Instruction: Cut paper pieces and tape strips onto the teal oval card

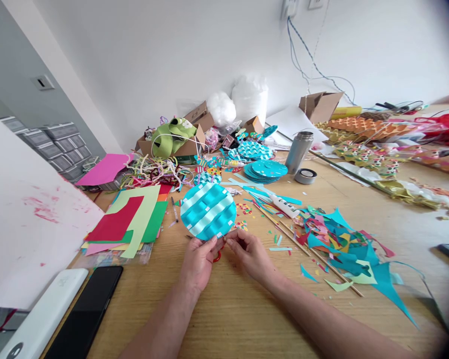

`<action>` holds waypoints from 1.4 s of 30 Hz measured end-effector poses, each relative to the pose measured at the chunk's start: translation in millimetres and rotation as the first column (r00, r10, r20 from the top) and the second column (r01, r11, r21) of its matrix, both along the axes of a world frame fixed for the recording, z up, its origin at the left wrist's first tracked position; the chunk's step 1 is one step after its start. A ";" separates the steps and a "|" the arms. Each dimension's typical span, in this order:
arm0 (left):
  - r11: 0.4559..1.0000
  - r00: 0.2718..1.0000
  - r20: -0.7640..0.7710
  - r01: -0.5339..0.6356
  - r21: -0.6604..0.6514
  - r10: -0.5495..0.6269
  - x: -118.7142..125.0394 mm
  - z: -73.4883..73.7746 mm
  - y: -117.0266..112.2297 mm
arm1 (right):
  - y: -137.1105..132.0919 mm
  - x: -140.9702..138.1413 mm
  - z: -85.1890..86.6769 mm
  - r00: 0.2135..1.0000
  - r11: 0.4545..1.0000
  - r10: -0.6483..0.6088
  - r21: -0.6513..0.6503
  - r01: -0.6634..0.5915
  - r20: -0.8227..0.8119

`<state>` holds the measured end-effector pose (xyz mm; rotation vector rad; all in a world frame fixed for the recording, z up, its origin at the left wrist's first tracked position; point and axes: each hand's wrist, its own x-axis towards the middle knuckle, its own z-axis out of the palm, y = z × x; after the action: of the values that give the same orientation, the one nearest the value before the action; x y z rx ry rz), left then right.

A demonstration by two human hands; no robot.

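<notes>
My left hand (198, 262) grips the lower edge of a round blue paper disc (208, 209) woven with pale wavy strips and dotted with small white squares. At the disc's lower right edge, my right hand (250, 253) is closed in a pinch; what lies between its fingertips is too small to make out. A red loop (217, 257), perhaps a scissor handle, shows partly under my hands. Just behind the disc lie a decorated paper piece (208, 177) and small coloured paper bits (244, 208). A pen (174, 209) rests to its left.
Coloured paper sheets (151, 219), a black phone (86, 309) and a white device (47, 311) lie left. Stacked blue discs (265, 171), a steel flask (299, 152) and a glue bottle (285, 206) stand or lie behind. Paper scraps (344, 239) and wooden sticks (331, 267) are right.
</notes>
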<state>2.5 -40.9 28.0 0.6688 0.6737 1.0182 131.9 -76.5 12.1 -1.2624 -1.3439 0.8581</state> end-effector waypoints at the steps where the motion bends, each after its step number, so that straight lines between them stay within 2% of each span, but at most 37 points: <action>1: 1.000 1.000 -0.005 -0.001 0.003 0.001 0.2 0.1 0.0 | 0.3 0.2 -0.6 1.000 1.000 -0.001 0.000 0.001 -0.006; 17: 1.000 1.000 -0.014 -0.011 0.018 0.011 1.0 -0.7 -1.0 | 1.4 0.7 -1.3 1.000 1.000 0.013 -0.022 -0.013 -0.025; 24: 1.000 1.000 -0.009 -0.013 0.013 0.013 0.3 -2.5 0.0 | -2.2 -1.2 1.8 0.998 1.000 -0.024 0.019 0.023 0.056; 34: 1.000 1.000 -0.003 0.006 -0.008 -0.006 0.9 -6.9 -0.6 | -8.3 -5.4 6.9 0.990 0.992 -0.025 0.123 0.008 0.136; 39: 1.000 1.000 0.023 0.016 -0.017 -0.015 0.2 -8.1 1.2 | -7.6 -4.3 5.4 0.987 0.994 -0.030 0.106 0.013 0.160; 42: 0.999 0.999 0.034 0.028 -0.046 -0.027 -0.2 -5.6 1.3 | -6.4 -3.7 4.7 0.992 0.996 -0.054 0.079 0.045 0.114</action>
<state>2.3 -39.6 22.3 0.6179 0.6552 0.9837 128.2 -82.9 16.8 -1.2969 -1.4177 0.7016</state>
